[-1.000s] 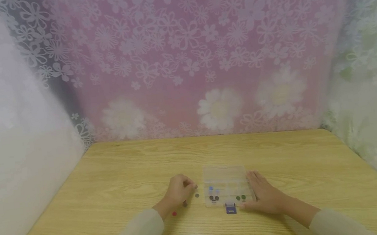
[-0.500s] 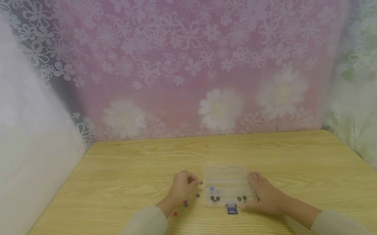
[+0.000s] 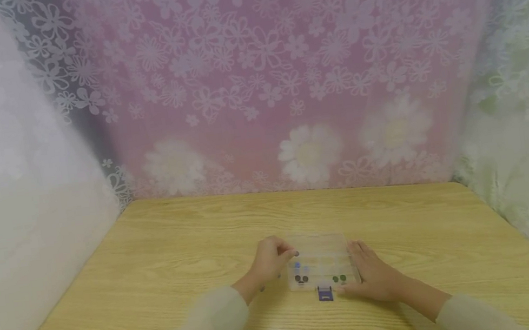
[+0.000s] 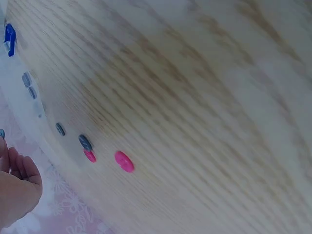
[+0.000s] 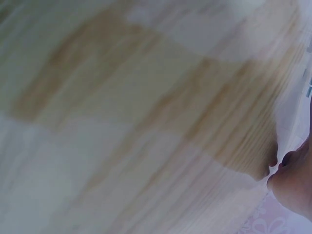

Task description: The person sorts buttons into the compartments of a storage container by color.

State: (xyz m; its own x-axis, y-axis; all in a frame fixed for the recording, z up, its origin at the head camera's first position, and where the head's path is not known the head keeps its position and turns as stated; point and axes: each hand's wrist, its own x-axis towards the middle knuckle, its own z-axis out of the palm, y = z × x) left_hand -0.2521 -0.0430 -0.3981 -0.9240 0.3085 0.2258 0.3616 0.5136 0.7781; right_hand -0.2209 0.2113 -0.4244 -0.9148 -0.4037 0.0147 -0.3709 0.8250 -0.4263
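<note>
My left hand (image 3: 271,261) pinches a dark grey button (image 3: 296,254) between thumb and fingertips, over the left rear part of a clear plastic compartment box (image 3: 317,243). The box stands with its lid back and its blue latch (image 3: 325,293) at the front. Inside lie dark buttons (image 3: 301,279) at front left, blue pieces (image 3: 297,265) behind them and green buttons (image 3: 339,278) at front right. Along the box's right side rest the fairly straight fingers of my right hand (image 3: 377,278), its thumb by the front edge. The right wrist view shows only part of that hand.
Loose buttons lie on the wooden table left of the box: a pink button (image 4: 124,161), a grey button (image 4: 85,142) overlapping another pink one (image 4: 89,155), and a grey button (image 4: 60,129) nearer the box. A flowered pink curtain (image 3: 255,79) hangs behind the table.
Carrying the grey button, my left hand has moved right from the table to over the box. Its forearm now hides the pink buttons in the head view. The right hand stays put.
</note>
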